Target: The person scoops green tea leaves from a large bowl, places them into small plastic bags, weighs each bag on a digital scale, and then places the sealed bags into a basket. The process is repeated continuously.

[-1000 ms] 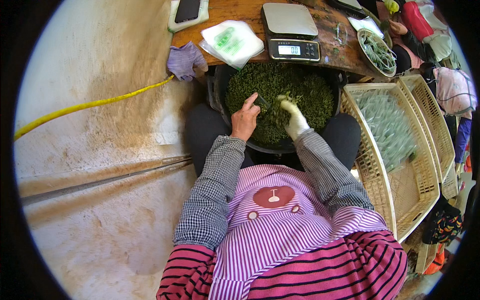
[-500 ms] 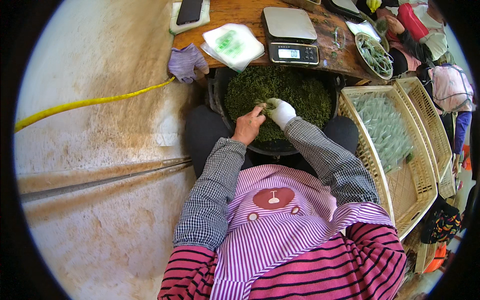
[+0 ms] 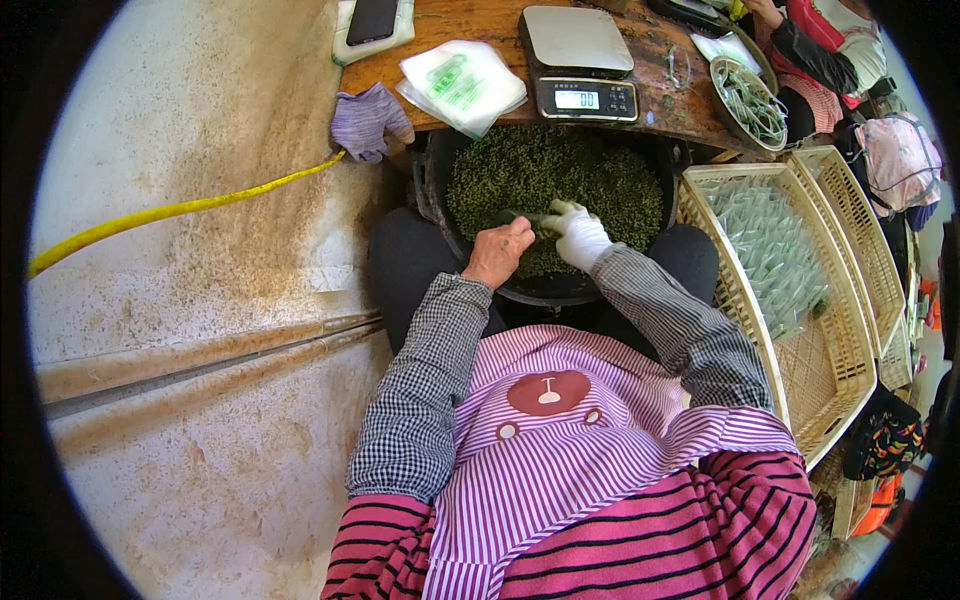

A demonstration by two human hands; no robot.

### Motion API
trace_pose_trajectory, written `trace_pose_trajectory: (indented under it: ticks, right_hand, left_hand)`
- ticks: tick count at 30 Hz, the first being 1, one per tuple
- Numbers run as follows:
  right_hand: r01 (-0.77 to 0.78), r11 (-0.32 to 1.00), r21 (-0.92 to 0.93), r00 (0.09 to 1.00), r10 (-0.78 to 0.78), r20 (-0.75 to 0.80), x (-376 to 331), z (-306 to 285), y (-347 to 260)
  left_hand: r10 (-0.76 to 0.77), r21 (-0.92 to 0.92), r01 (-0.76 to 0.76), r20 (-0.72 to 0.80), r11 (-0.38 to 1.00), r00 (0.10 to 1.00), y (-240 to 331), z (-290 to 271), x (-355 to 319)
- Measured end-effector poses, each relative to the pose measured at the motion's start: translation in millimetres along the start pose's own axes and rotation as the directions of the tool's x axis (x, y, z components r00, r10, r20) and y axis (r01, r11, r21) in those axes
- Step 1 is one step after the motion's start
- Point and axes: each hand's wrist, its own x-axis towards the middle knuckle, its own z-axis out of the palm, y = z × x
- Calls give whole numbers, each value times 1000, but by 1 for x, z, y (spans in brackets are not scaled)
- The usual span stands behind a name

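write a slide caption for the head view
Bare left hand and gloved right hand close together over a tub of greens.

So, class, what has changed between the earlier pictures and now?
Since the first picture, the bare left hand has curled its extended index finger. Since the second, the white-gloved right hand has shifted slightly right. Whether anything was released is unclear. The round black tub and flat silver scale stayed put.

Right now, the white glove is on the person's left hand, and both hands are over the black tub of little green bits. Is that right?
Not quite: the head view shows the white glove on the right hand, not the left hand. Both are over the black tub of little green bits.
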Motion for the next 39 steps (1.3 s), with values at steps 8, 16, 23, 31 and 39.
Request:
trace_pose_trajectory:
  ticks: [8, 16, 23, 31, 39]
  right_hand:
    - [-301, 848, 437, 947, 215, 237, 20, 97, 20]
    - [-223, 851, 475, 948, 75, 310, 61, 124, -19]
    - [-255, 923, 287, 954, 192, 229, 45, 89, -49]
    - [-277, 49, 960, 953, 139, 268, 39, 109, -15]
    - [47, -452, 891, 999, 3, -51, -5, -28, -12]
  left_hand:
    - [-191, -120, 158, -359, 980, 914, -2, -6, 16]
    - [-271, -169, 222, -369, 960, 889, 0, -12, 19]
    - [-276, -224, 204, -364, 953, 890, -3, -7, 15]
    - [-272, -202, 221, -284, 954, 919, -6, 0, 16]
    - [-258, -149, 229, -219, 962, 941, -11, 11, 11]
